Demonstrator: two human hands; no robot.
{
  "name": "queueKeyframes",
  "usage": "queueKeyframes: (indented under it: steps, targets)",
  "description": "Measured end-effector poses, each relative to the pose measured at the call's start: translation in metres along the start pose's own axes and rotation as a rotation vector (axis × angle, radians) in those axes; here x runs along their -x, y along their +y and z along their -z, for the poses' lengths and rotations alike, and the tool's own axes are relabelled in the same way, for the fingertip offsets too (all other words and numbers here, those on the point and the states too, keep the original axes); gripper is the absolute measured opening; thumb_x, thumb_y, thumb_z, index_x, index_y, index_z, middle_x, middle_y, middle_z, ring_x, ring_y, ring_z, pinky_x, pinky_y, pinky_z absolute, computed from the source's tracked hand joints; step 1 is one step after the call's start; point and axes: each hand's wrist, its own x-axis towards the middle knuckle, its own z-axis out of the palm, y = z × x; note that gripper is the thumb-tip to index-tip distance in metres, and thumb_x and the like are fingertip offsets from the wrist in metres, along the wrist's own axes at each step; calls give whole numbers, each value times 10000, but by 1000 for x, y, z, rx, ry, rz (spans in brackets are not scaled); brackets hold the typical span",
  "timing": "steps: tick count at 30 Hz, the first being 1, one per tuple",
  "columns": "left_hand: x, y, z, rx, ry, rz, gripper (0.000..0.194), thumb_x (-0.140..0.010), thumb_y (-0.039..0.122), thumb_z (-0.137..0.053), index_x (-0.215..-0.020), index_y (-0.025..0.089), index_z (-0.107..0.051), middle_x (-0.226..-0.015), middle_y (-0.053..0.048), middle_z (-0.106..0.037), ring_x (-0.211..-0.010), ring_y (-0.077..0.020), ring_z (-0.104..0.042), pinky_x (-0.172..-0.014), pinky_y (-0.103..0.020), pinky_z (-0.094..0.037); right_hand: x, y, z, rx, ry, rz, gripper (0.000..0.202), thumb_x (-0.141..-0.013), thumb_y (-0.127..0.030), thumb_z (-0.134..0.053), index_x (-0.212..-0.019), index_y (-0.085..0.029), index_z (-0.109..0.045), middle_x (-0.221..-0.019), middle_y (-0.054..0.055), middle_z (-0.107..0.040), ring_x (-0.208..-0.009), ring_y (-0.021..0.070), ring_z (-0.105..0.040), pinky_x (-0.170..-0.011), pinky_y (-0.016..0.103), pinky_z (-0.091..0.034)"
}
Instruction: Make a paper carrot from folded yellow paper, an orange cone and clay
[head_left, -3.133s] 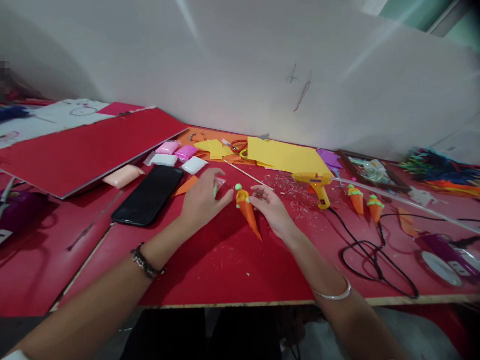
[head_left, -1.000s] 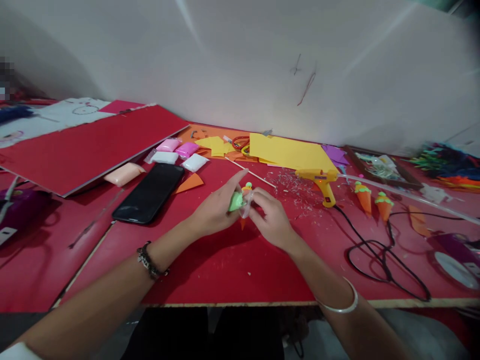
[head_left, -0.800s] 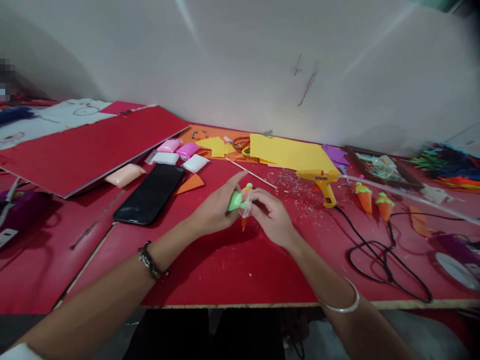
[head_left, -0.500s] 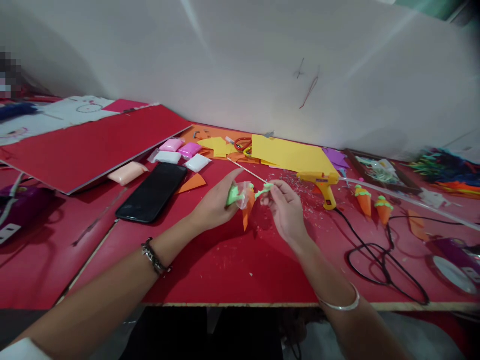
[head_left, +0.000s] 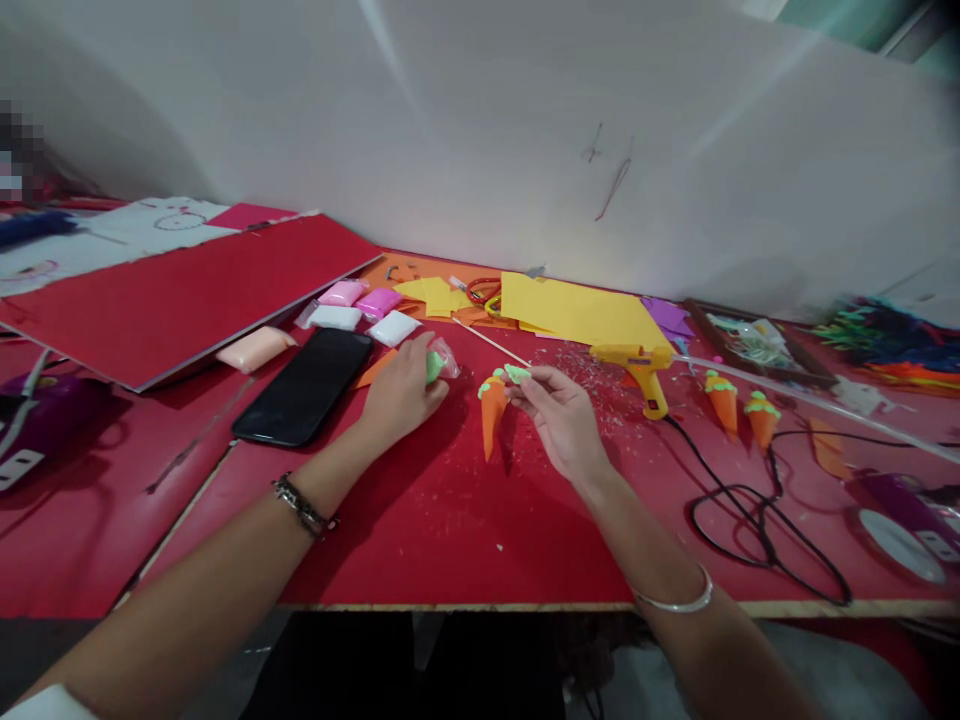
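In the head view my left hand is closed on a clear packet of light green clay, low over the table beside an orange paper scrap. My right hand pinches a small lump of green clay between thumb and fingers. Just left of those fingertips is an orange paper cone with green clay round its wide top, its point toward me. Two similar cones with green rims are farther right.
A yellow glue gun with a looping black cord is right of my hand. A black phone and several clay packets are at left. Yellow sheets, scissors and a thin stick are behind.
My left hand has moved left with the clay packet, away from the cone. The strand of green clay has come apart from the packet, leaving a lump in my right fingers.
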Motion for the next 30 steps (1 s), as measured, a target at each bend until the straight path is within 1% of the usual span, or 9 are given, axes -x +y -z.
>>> queueKeyframes:
  steps: [4,6,8,10,12,15,21,25,30]
  targets:
    - [1,-1,-2,-138,1,12,483,-728,278,-510,-1168,99,-417,-1117,-165,-485,-1089,-298,-440,-901,-439,-379,2,1,-1,-4,-37,-20,138,-689,-290,-647,-813,-230,-637,-758,-10,-674,-672,116,-638,-706,294,-510]
    - [1,3,0,-93,51,-45,448,-762,281,-484,-1168,104,-420,-1145,-159,-461,-1122,-278,-407,-935,-417,-353,2,2,-2,-19,-50,-37,124,-721,-318,-615,-805,-232,-644,-749,-8,-676,-646,111,-633,-699,299,-512]
    - [1,12,4,26,74,-157,386,-821,264,-412,-1178,116,-414,-1158,-140,-451,-1129,-233,-401,-951,-374,-344,2,3,-3,-40,-84,-52,136,-751,-339,-580,-793,-231,-653,-752,-1,-676,-643,108,-629,-693,296,-511]
    - [3,22,9,153,28,-269,353,-864,244,-344,-1196,138,-398,-1166,-117,-456,-1107,-196,-421,-944,-343,-352,3,3,-3,-52,-125,-65,145,-752,-343,-580,-787,-229,-661,-767,3,-673,-663,109,-626,-702,293,-509]
    - [6,31,12,235,-40,-362,325,-875,246,-333,-1173,148,-420,-1147,-105,-487,-1077,-192,-442,-930,-343,-360,3,3,-4,-44,-148,-74,140,-725,-336,-610,-794,-228,-665,-761,-1,-667,-675,110,-621,-719,296,-509]
    - [10,39,11,339,-114,-430,251,-873,271,-374,-1047,136,-494,-1014,-91,-562,-934,-174,-513,-829,-304,-414,4,4,-5,-13,-136,-88,137,-678,-307,-654,-794,-234,-666,-763,-17,-660,-677,99,-605,-736,286,-501]
    - [9,38,5,466,28,-339,107,-825,225,-492,-860,150,-560,-785,-23,-617,-714,-112,-545,-672,-219,-425,3,5,-5,42,-118,-99,122,-663,-265,-665,-783,-241,-669,-788,-29,-647,-689,80,-571,-713,239,-467]
    - [9,38,6,502,9,-300,106,-814,217,-503,-786,154,-584,-713,-10,-620,-659,-103,-544,-633,-201,-413,3,5,-4,72,-101,-80,92,-668,-270,-660,-747,-223,-654,-731,-30,-625,-636,75,-545,-672,230,-455]
    - [11,42,10,564,8,-245,159,-827,250,-474,-801,152,-597,-733,-16,-622,-670,-108,-544,-642,-206,-406,1,3,-2,42,-82,-30,75,-680,-254,-656,-736,-215,-625,-658,-48,-597,-594,57,-525,-626,196,-443]
